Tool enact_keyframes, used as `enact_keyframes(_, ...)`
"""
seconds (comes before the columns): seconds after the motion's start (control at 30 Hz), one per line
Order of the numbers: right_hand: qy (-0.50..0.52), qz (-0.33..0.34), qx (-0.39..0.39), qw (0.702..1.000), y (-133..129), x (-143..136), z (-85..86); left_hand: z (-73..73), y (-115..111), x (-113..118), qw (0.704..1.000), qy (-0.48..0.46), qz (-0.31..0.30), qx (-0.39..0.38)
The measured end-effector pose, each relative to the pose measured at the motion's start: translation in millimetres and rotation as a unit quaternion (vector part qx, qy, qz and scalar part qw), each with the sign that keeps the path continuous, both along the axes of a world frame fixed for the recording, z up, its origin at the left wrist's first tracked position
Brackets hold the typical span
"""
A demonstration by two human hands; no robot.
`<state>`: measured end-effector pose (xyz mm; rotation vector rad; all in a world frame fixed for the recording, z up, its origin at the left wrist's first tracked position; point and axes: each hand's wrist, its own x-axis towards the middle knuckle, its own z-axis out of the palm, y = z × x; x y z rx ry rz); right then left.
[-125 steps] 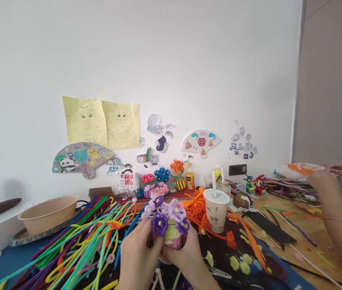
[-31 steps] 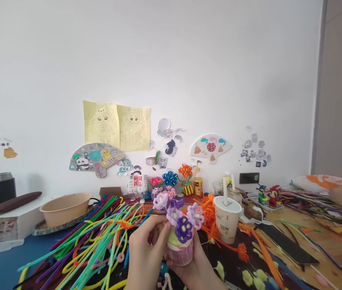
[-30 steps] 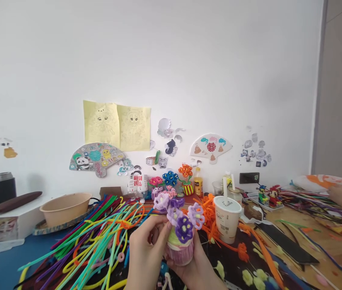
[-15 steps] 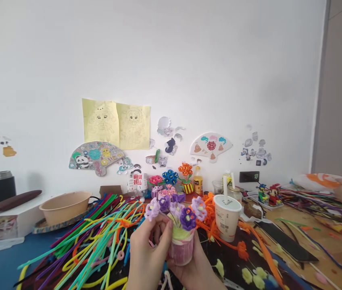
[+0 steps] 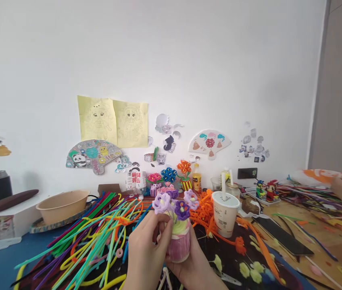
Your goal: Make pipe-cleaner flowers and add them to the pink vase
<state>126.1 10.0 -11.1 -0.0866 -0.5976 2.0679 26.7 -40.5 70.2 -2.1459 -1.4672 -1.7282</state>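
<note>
Plain white wall (image 5: 159, 52) fills the upper view, with paper cut-outs stuck low on it, above a desk (image 5: 337, 249) strewn with craft material. Near the middle, raised off the surface toward the wearer, is the potted bouquet of fuzzy flowers: a pink-purple ribbed pot (image 5: 179, 247), pale green filling (image 5: 180, 228) at its mouth, and dark-purple and lilac blooms above. Its long axis stands roughly upright, while the thin stems (image 5: 174, 217) fan outward, one lilac flower (image 5: 161, 204) spreading to the left and another to the right.

Right hand (image 5: 193, 264) is clamped on the pot, cradling it from below and from its right side. Left hand (image 5: 148, 243) comes in from the other side, its thumb and forefinger brought close together just left of the filling, directly under that left-hand lilac flower; whether a stem sits between them I cannot tell. So the pot lies to the right of the left fingertips, and the left hand is the nearer of the two to the stems, the right to the base.

Loose pipe cleaners (image 5: 92, 233) spread to the left; a paper cup (image 5: 226, 215) stands to the right, apart from both hands.
</note>
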Motion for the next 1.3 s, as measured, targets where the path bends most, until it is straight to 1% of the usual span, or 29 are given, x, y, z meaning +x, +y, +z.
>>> enact_keyframes(0.1, -0.001, -0.004, -0.008, 1.000, -1.6, -0.4, 1.7, -4.4, 1.3, -0.6, 0.999, -0.046, 0.016, -0.023)
enact_keyframes(0.23, 0.002, 0.014, -0.025, 1.000, -5.8, 0.2, 9.7, -7.3, 3.7, -1.3, 0.986, -0.154, -0.011, -0.055)
enact_keyframes(0.3, 0.004, 0.022, -0.028, 0.999, -7.5, 0.5, 12.7, -8.3, 5.0, 0.3, 0.982, -0.175, -0.021, -0.072)
enact_keyframes(0.37, 0.007, 0.022, -0.019, 1.000, -8.1, 0.8, 13.4, -10.5, 7.0, 3.0, 0.981, -0.176, -0.019, -0.077)
enact_keyframes(0.47, 0.011, 0.013, -0.001, 1.000, -7.0, 0.9, 10.8, -14.6, 10.7, 7.2, 0.985, -0.165, 0.012, -0.049)
enact_keyframes(0.53, 0.007, 0.007, -0.003, 1.000, -5.8, 0.9, 8.6, -15.1, 11.8, 8.5, 0.988, -0.151, 0.023, -0.037)
enact_keyframes(0.63, 0.003, 0.010, -0.025, 1.000, -4.8, 0.7, 6.8, -9.8, 10.0, 7.3, 0.991, -0.122, 0.001, -0.048)
enact_keyframes(0.7, 0.004, 0.018, -0.036, 0.999, -5.1, 0.7, 7.2, -4.4, 7.4, 5.1, 0.994, -0.101, -0.011, -0.042)
enact_keyframes(0.83, 0.006, 0.021, -0.042, 0.999, -7.1, 0.9, 10.2, 2.6, 3.2, 0.9, 0.996, -0.075, -0.025, -0.039)
enact_keyframes(1.0, 0.029, 0.034, -0.033, 0.998, -7.0, 0.7, 10.4, 2.1, 1.8, 0.2, 0.993, -0.108, -0.030, -0.041)
enact_keyframes(1.17, 0.024, 0.036, -0.021, 0.999, -5.9, 1.3, 10.0, 4.0, 0.0, 2.3, 0.985, -0.143, -0.069, -0.073)
enact_keyframes(1.3, 0.005, 0.028, -0.032, 0.999, -6.3, 1.8, 12.6, 5.5, -3.4, 4.6, 0.978, -0.187, -0.052, -0.079)
